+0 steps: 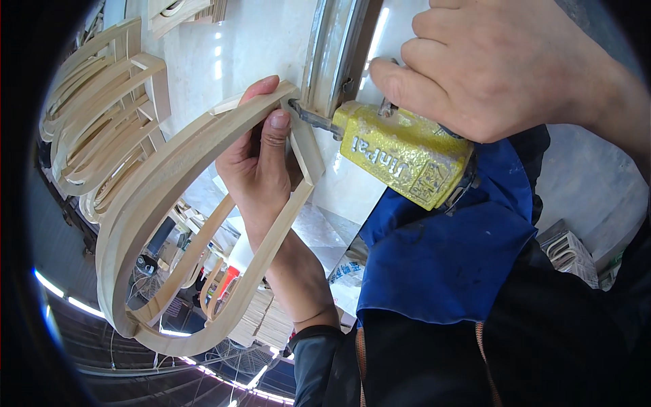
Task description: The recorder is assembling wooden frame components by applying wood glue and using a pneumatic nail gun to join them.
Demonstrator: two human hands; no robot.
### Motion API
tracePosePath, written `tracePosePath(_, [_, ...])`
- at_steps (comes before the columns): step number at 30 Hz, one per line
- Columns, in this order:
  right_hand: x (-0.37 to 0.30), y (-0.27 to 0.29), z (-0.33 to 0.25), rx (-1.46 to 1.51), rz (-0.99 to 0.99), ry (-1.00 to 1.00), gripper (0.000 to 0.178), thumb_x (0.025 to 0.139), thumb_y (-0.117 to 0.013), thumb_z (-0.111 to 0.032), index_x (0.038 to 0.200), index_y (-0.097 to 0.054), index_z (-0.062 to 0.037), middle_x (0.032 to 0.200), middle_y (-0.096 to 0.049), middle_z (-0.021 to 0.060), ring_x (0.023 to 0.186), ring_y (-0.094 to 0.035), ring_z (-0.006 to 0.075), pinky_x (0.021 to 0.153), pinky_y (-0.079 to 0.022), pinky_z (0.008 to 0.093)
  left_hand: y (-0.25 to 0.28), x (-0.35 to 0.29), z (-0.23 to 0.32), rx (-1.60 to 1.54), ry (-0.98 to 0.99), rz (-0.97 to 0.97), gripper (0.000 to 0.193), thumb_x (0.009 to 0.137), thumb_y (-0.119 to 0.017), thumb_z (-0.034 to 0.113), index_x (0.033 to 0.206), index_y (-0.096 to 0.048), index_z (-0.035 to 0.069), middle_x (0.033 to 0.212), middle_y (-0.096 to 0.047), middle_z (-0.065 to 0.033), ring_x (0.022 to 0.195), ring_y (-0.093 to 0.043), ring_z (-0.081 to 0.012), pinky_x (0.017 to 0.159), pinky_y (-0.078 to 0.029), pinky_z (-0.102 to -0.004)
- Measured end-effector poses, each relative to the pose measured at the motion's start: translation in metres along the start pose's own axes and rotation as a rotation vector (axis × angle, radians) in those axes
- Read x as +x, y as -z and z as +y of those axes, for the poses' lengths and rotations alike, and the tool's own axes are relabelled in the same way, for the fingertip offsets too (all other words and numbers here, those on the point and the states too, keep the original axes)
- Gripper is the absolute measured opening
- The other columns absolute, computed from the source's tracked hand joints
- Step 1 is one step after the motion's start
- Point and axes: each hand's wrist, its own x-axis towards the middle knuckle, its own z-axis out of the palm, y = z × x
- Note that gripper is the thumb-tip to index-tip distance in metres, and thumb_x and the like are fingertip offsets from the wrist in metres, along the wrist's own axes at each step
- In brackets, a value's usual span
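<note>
At the left edge of a pale work surface (247,41) lies a stack of curved wooden frames (105,129), nested one over another; a smaller wooden bundle (186,15) sits farther right, by the top edge. Next comes the loose wooden frame (180,159), raised in the air and tilted, its long rounded end toward the lower left and its narrow, angled end toward the upper right. Through and below its opening show a fan (144,285) and a stack of flat wooden pieces (261,324). The left hand (254,159) pinches the frame by its upper right corner, thumb on the near side, fingertips over the outer edge. Just right of that corner, a metal-faced rail (332,54) runs up to the surface's top edge. The yellow tool (407,152) comes from the right, its narrow dark nose apparently touching the frame's corner beside the thumb. The right hand (491,68) is curled over the top of the tool, fingers folded in. Below hangs a blue apron (447,264); another bundle of curved pieces (573,258) lies at far right.
</note>
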Motion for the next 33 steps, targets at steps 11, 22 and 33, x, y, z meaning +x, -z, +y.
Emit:
tracePosePath(11, [-0.047,-0.011,0.031,-0.019,0.093,0.058,0.015,0.097,-0.071,-0.016,0.103,-0.066,-0.0038,0.076,-0.075,0.0080,0.063,-0.071,0.0221,0.056,-0.055,0.0312,0.002,-0.001,0.016,-0.035,0.081,0.001,0.039,0.103,-0.071,-0.001,0.142,-0.071,-0.001,0.120,-0.075,-0.0099,0.105,-0.067,-0.0172,0.104,-0.053,-0.0301])
tracePosePath(22, [-0.081,0.011,0.064,-0.010,-0.161,-0.234,0.075,0.087,-0.084,-0.015,0.157,-0.056,-0.0046,0.133,-0.068,0.0180,0.122,-0.064,0.0324,0.113,-0.049,0.0455,0.024,-0.059,0.022,-0.385,0.079,0.152,0.043,0.109,-0.067,0.007,0.152,-0.063,0.001,0.116,-0.076,-0.0121,0.106,-0.071,-0.0197,0.098,-0.055,-0.0296])
tracePosePath(33, [-0.056,0.036,-0.092,0.170,0.089,-0.276,0.054,0.086,-0.072,0.009,0.139,-0.069,-0.0005,0.133,-0.075,0.0134,0.119,-0.070,0.0308,0.108,-0.055,0.0429,0.070,-0.271,-0.057,0.913,0.381,0.913,0.045,0.095,-0.081,0.020,0.134,-0.067,0.003,0.121,-0.069,-0.0161,0.108,-0.065,-0.0333,0.096,-0.053,-0.0416])
